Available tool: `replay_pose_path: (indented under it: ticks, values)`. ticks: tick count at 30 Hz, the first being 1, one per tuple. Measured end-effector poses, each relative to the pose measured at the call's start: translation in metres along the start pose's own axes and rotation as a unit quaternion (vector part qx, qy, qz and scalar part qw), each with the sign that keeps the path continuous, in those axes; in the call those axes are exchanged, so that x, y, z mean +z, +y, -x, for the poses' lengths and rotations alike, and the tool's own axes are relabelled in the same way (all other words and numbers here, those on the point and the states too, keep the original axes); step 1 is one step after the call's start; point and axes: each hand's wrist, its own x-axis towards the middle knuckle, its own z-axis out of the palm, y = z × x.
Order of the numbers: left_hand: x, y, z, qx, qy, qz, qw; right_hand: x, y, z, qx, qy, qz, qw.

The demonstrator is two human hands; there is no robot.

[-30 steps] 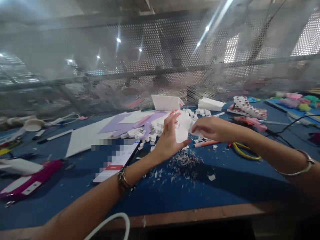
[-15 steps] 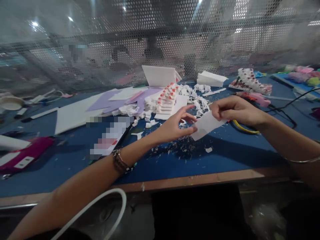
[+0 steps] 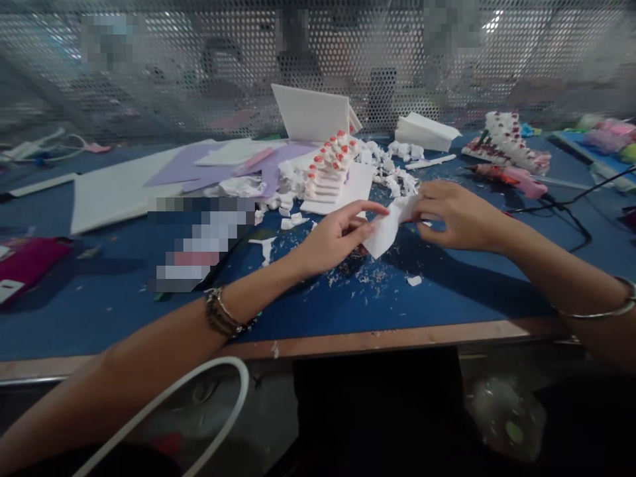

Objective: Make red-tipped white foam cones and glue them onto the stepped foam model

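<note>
Both my hands hold one white paper piece (image 3: 385,230) just above the blue work mat (image 3: 348,311). My left hand (image 3: 334,237) pinches its lower left corner between thumb and fingers. My right hand (image 3: 454,215) grips its upper right end with curled fingers. Under the paper lies a heap of small scraps (image 3: 358,273). Behind my hands stands a white stepped foam model with red dots (image 3: 330,173).
White and purple sheets (image 3: 149,185) cover the left of the mat, next to a phone (image 3: 199,248). A folded white card (image 3: 313,112) and a white wedge (image 3: 422,132) stand at the mesh wall. A glue gun (image 3: 511,180) and cables lie right.
My head has tilted down, so the table edge shows more. Both hands came lower and closer to me with the paper. My left hand, open half a second ago, now pinches the paper.
</note>
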Motion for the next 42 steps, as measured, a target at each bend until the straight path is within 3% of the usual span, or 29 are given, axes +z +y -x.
replay_pose_path:
  ticks: [4, 8, 11, 16, 21, 25, 29, 34, 38, 42]
  values:
    - [0.006, 0.0, 0.001, -0.005, 0.056, 0.046, 0.997, 0.003, -0.013, 0.002, 0.026, 0.091, 0.072, 0.993]
    - [0.008, -0.004, 0.0, -0.026, 0.076, 0.157, 0.984, 0.0, -0.026, 0.006, -0.037, 0.137, 0.074, 0.987]
    - [0.008, -0.002, 0.0, -0.042, 0.058, 0.202, 0.977, -0.004, -0.031, 0.008, -0.072, 0.189, 0.08, 0.976]
    - [0.006, 0.001, 0.003, -0.044, 0.025, 0.221, 0.974, -0.005, -0.031, 0.009, -0.121, 0.142, 0.071, 0.98]
    - [0.003, 0.002, 0.004, -0.039, -0.008, 0.14, 0.989, -0.004, -0.031, 0.008, -0.131, 0.105, 0.065, 0.984]
    - [0.004, 0.005, 0.004, -0.005, 0.013, -0.006, 1.0, -0.002, -0.032, 0.005, -0.176, 0.079, -0.007, 0.981]
    - [0.003, 0.002, 0.004, 0.101, 0.017, -0.174, 0.979, 0.001, -0.031, 0.002, -0.19, 0.004, -0.081, 0.978]
    - [0.0, -0.009, 0.005, 0.144, -0.042, -0.283, 0.947, 0.01, -0.03, 0.002, -0.188, -0.035, -0.131, 0.973]
    - [-0.004, -0.015, 0.005, 0.173, -0.105, -0.328, 0.923, 0.015, -0.032, 0.003, -0.176, -0.067, -0.161, 0.969]
    - [-0.007, -0.014, 0.008, 0.172, -0.063, -0.328, 0.927, 0.015, -0.034, 0.004, -0.189, -0.032, -0.136, 0.972]
